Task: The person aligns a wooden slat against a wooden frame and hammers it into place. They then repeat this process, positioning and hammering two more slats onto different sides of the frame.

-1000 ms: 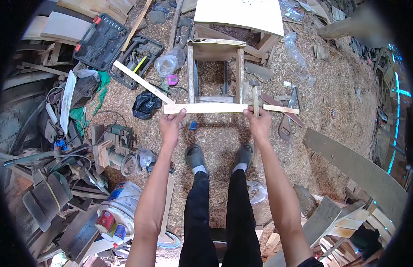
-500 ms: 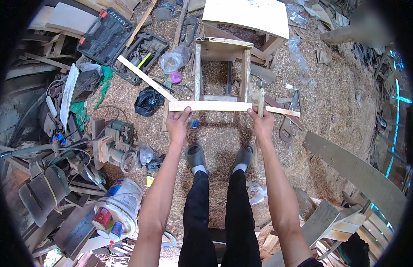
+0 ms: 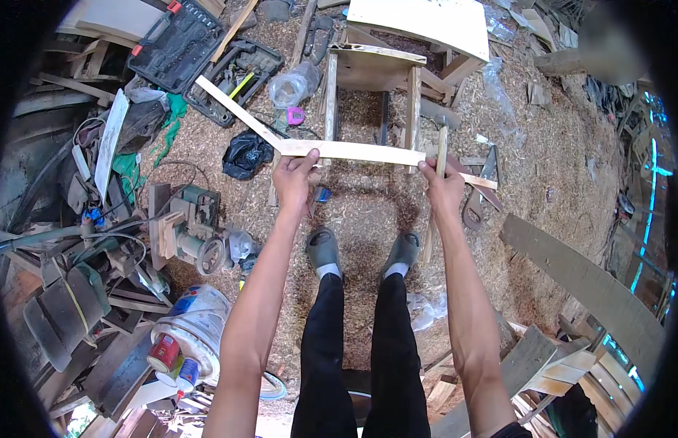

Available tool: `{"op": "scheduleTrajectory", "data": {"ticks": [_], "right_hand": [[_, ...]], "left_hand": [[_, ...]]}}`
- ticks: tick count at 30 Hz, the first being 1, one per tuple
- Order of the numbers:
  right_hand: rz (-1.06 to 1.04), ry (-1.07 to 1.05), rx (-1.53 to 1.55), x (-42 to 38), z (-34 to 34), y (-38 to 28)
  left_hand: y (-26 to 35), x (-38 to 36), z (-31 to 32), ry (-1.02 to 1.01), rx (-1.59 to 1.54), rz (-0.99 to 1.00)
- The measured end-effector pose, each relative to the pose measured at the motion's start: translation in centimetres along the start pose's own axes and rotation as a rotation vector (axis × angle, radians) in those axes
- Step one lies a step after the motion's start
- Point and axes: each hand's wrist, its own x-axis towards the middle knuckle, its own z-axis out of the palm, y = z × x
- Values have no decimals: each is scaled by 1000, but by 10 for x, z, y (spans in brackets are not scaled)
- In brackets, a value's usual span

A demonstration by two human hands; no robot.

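A pale wooden strip (image 3: 364, 151) spans between my hands in front of a small wooden frame (image 3: 375, 69), overlapping its near end. My left hand (image 3: 293, 175) pinches the strip's left end, thumb on top. At the other end, my right hand (image 3: 442, 182) grips the strip between thumb and fingers. A hammer (image 3: 442, 150) is also in that hand, its wooden handle running down past the palm. Behind the left end, another light strip (image 3: 240, 113) slants toward an open tool case (image 3: 233, 80). A handsaw (image 3: 473, 208) lies right of my right hand.
A pink tape measure (image 3: 295, 116) and black plastic bag (image 3: 245, 155) lie on the shavings-covered floor. A green machine (image 3: 196, 219) and white bucket (image 3: 200, 310) stand left. Right is a long curved board (image 3: 580, 274). A white-topped wooden piece (image 3: 419, 25) stands behind the frame.
Both hands have moved the strip slightly away from me, and it now tilts down toward its right end. The hammer has shifted along with my right hand. The view has moved a little.
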Motion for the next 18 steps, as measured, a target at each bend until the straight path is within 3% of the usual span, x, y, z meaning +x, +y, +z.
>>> {"op": "scheduleTrajectory", "data": {"ticks": [18], "right_hand": [[-174,8,-50,24,7,-11]], "left_hand": [[8,17,13,33,-61,11]]}}
